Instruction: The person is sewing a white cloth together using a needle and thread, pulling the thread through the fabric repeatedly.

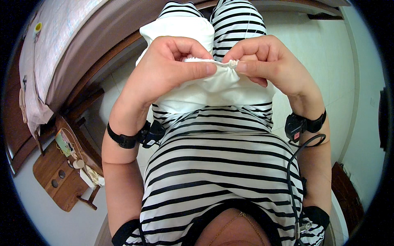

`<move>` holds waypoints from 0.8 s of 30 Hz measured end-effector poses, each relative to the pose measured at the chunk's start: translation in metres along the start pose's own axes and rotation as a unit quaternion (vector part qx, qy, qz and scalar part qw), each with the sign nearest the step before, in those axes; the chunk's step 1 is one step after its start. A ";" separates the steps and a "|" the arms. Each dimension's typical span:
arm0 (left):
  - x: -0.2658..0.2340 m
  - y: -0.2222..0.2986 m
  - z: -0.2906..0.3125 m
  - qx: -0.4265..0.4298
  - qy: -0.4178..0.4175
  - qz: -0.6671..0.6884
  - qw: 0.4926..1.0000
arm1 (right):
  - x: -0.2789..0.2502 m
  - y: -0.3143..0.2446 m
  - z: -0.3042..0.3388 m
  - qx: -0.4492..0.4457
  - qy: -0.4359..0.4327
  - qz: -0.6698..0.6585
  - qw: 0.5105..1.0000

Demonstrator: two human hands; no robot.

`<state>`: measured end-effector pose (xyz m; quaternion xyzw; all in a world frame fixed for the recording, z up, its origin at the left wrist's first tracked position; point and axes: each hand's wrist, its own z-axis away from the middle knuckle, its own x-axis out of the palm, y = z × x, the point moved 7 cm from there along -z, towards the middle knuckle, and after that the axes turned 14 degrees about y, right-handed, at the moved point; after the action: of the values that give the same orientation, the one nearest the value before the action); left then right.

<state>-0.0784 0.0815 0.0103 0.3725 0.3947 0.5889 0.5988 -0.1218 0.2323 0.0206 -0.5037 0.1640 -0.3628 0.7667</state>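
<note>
A piece of white cloth [209, 92] lies across my lap, over black-and-white striped clothing. Its upper edge is pulled up and bunched into small gathers between my hands. My left hand [174, 63] pinches this edge between thumb and forefinger. Close by on the right, my right hand [266, 61] grips the gathered end of the same edge, thumb on top. Whether a needle is between the right fingers cannot be made out. Another part of the cloth drapes over the knee beyond my left hand.
At the left is a bed with a pale cover [78, 24], bearing a small yellow roll [38, 27]. A wooden stool [57, 180] with small items stands lower left. Black straps with small boxes [154, 133] circle both forearms; a cable [289, 176] runs along the right side.
</note>
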 end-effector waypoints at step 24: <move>0.010 -0.020 -0.002 -0.066 -0.068 0.170 0.981 | 0.004 0.010 -0.007 -0.048 0.006 -0.017 0.999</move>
<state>-0.0723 0.0912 -0.0096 0.4333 0.2443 0.6798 0.5390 -0.1198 0.2274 0.0092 -0.5407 0.1772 -0.3699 0.7344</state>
